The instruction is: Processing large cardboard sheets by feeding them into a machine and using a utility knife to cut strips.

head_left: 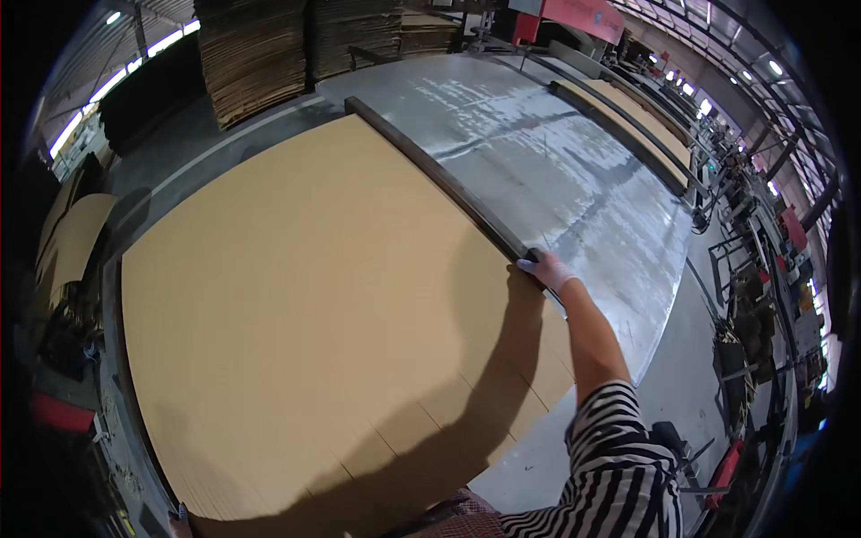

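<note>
A large tan cardboard sheet (296, 260) spreads out in front of me, with several slits along its near edge. Its right side lies against a long dark rail (430, 170). My right hand (545, 268), in a pale glove, is closed over the near part of this rail, its fingertips at the sheet's edge. At the lower left, my left hand (180, 523) is by the sheet's near left corner, next to a second dark rail (133, 377). Most of that hand is cut off or hidden, so its grip does not show.
A worn grey metal table (538, 179) extends to the right of the sheet. Tall cardboard stacks (251, 58) stand at the far left. Beyond the table lies more tan board (641, 117) between dark bars, below a red machine part (583, 18). Machinery lines the right side.
</note>
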### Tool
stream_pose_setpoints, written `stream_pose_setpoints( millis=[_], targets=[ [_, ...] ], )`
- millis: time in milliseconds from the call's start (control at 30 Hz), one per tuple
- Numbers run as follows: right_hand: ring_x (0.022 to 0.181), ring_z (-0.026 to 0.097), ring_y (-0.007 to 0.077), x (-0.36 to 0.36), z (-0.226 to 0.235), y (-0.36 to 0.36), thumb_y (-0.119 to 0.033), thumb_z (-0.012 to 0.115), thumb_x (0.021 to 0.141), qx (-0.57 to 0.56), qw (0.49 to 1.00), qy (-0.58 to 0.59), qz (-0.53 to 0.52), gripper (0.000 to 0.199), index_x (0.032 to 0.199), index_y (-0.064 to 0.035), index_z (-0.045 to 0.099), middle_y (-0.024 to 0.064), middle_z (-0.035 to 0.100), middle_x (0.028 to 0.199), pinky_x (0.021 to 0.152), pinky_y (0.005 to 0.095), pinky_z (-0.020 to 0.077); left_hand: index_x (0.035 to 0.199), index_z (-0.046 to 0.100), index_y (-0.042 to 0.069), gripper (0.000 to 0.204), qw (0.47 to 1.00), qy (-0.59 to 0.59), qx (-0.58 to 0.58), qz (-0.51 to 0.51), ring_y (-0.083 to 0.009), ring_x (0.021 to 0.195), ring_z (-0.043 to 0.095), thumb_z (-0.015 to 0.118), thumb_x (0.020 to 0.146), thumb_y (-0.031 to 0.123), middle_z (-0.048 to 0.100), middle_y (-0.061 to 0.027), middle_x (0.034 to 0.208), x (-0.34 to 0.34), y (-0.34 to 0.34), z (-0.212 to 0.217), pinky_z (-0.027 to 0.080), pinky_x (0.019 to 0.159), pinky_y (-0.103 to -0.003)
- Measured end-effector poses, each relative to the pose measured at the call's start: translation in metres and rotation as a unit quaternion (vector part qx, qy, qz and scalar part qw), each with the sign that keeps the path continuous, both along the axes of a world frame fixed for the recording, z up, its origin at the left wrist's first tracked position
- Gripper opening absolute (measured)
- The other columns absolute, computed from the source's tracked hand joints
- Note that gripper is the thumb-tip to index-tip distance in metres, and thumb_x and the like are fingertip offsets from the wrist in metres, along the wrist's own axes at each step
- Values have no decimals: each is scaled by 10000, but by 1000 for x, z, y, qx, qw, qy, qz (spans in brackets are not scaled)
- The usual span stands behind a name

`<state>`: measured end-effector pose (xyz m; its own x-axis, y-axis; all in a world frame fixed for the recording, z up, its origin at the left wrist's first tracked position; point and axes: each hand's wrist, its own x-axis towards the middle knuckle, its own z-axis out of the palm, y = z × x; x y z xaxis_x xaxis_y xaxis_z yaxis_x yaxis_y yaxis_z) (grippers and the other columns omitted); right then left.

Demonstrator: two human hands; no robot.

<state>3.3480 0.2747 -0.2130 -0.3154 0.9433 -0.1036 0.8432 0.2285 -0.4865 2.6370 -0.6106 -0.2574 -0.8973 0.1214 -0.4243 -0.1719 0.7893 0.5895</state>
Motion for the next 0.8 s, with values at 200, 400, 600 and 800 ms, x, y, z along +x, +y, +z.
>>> stream_pose_setpoints(
  millis=[200,400,600,800],
  targets=[
    [939,677,319,121,-15,-42,-287,576,934,-159,983,49,-73,306,1088,-47,687,162,715,1008,861,404,511,1348,462,-53,840,996,-73,16,48,-313,980,620,674,852,590,600,-204,1160,-12,-11,12,571,759,-447],
    [1033,647,339,-53,24,-19,-455,667,874,14,1000,-13,4,527,1170,-23,611,216,685,1031,903,402,482,1369,447,-38,826,991,-92,32,93,-310,1061,606,703,849,550,575,-192,1237,13,15,39,569,835,-441],
    [862,621,317,-49,35,-12,-453,698,844,-22,999,-29,11,498,1042,-6,604,211,664,926,811,403,487,1406,406,-31,857,990,-75,31,117,-311,1102,584,721,842,532,562,-180,1263,0,-6,16,535,913,-441],
    [709,530,199,14,15,-45,-412,803,739,-65,993,-84,40,462,844,-26,572,110,580,729,670,361,462,1197,589,10,413,994,15,91,60,-190,841,623,732,819,99,666,-49,985,-27,-64,-18,518,771,-339]
  ],
)
